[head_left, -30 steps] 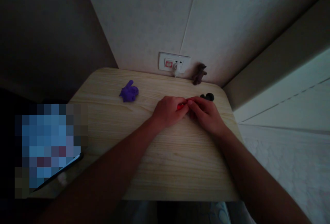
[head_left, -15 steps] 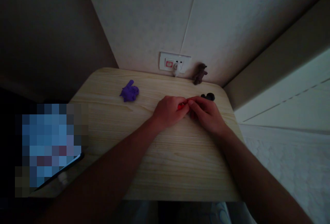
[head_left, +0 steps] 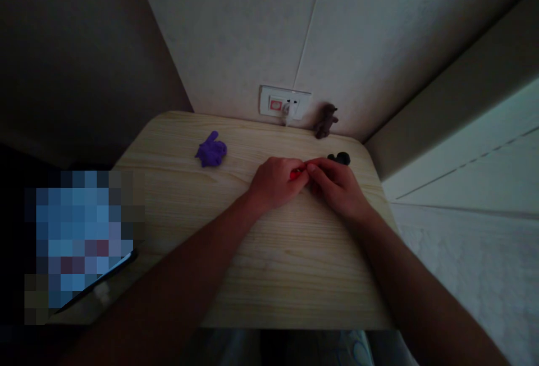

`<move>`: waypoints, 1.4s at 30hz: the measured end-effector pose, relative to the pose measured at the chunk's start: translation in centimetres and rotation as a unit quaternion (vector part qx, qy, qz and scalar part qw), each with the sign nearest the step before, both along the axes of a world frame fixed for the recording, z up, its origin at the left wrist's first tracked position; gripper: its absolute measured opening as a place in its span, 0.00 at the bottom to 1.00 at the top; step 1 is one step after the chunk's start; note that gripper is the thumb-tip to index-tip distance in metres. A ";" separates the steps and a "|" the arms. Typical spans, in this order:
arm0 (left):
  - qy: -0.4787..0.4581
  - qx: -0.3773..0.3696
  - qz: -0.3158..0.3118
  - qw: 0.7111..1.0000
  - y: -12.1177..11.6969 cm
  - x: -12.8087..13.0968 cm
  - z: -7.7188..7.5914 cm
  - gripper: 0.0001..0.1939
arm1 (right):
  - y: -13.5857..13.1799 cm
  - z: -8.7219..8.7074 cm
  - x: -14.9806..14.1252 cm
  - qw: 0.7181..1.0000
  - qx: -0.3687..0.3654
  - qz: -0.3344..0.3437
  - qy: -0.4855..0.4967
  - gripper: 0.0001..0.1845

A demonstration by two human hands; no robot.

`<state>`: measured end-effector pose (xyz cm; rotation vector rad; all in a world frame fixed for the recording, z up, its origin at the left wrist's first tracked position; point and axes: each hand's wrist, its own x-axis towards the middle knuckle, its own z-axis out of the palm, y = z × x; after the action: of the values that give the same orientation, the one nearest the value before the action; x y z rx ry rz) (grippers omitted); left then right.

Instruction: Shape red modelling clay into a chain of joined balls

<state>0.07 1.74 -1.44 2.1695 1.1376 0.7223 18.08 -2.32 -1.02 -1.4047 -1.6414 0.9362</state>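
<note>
Red piece in left hand

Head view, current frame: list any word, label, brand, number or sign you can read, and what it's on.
No text can be read.
Screen at left: pixelated, illegible.
Red square on the wall socket: pale mark, too small to read.
Pale item below the table's front edge: bluish curves, too dim to tell if lettering.
Red piece at the hands: mostly covered, no lettering visible.

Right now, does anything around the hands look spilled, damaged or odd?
Nothing stands out as spilled or damaged. The red piece between the left hand and right hand is mostly hidden, so its condition can't be judged.
</note>
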 end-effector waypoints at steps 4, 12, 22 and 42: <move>-0.004 0.001 -0.006 1.000 0.0 0.0 0.0 0.17 | 0.1 -0.1 0.1 1.000 -0.001 0.001 -0.010 0.23; 0.001 -0.003 -0.003 1.000 -0.1 -0.1 0.1 0.17 | 0.1 -0.2 0.2 1.000 -0.005 0.007 0.000 0.23; 0.013 -0.003 0.005 1.000 -0.1 0.0 0.2 0.17 | 0.1 -0.1 0.2 1.000 -0.002 0.010 -0.005 0.22; 0.004 0.002 -0.001 1.000 0.0 0.0 -0.1 0.16 | 0.2 -0.3 0.3 1.000 -0.001 0.014 -0.010 0.21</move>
<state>0.04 1.75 -1.51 2.1786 1.1385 0.7164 18.34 -2.10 -1.31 -1.3993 -1.6785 0.9434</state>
